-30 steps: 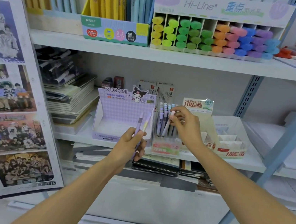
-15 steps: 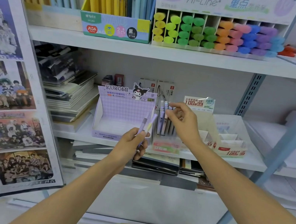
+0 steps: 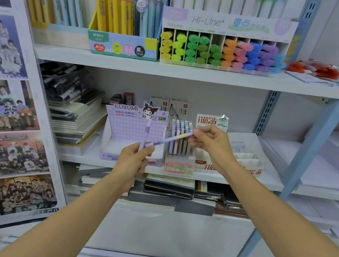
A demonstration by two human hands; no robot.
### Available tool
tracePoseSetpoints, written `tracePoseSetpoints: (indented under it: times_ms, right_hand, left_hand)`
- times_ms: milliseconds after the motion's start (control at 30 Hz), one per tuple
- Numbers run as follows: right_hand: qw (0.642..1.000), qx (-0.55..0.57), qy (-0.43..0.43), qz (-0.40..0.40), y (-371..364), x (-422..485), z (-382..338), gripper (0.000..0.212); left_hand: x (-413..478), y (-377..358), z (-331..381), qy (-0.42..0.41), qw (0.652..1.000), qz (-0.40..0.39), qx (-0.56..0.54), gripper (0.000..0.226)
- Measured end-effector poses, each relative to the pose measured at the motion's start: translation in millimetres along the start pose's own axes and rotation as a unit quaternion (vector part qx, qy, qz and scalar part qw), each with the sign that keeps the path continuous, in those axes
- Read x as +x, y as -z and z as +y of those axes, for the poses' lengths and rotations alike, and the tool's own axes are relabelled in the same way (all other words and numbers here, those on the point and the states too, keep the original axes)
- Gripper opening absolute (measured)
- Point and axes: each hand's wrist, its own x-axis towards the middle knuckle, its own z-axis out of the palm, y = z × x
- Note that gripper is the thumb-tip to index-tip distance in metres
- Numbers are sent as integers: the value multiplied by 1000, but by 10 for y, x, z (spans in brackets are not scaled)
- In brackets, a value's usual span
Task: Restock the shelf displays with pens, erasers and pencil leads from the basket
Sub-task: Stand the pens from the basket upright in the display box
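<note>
Purple, 2 pens (image 3: 172, 139) in 2 hands (image 3: 135, 158)

The highlighter rack header (image 3: 225, 22) reads "Hi-Line" and "重点". The purple display box (image 3: 132, 131) carries "KUROMI" on its back card. The pen box (image 3: 123, 46) front shows "黑" and "2". The lead card (image 3: 209, 121) reads "100", "2B" and "0.5".
</note>
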Motion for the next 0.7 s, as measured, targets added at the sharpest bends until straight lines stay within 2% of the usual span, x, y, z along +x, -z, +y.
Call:
tracePoseSetpoints:
  times_ms: [100, 167, 267, 333, 433, 533, 700]
  right_hand:
    - [998, -16, -40, -47, 78, -121, 35, 8]
    - [991, -40, -73, -106, 111, -200, 79, 13]
    - [967, -88, -128, -204, 128, -292, 120, 17]
    - [955, -117, -133, -237, 126, -316, 101, 19]
    - [968, -144, -71, -193, 74, -290, 35, 22]
    - [980, -135, -3, -143, -37, -230, -42, 21]
    - [976, -171, 29, -130, -152, -164, -31, 21]
  left_hand:
    - [-37, -50, 56, -26, 999, 45, -16, 10]
    - [-69, -90, 96, -35, 996, 63, -51, 10]
    - [-126, -158, 134, -54, 993, 57, -90, 8]
    - [-150, -193, 131, -66, 995, 40, -70, 9]
    - [-159, -233, 104, -64, 998, 13, -6, 20]
    - [-180, -311, 70, -72, 996, -36, 40, 9]
    - [-163, -415, 18, -81, 992, -73, 60, 8]
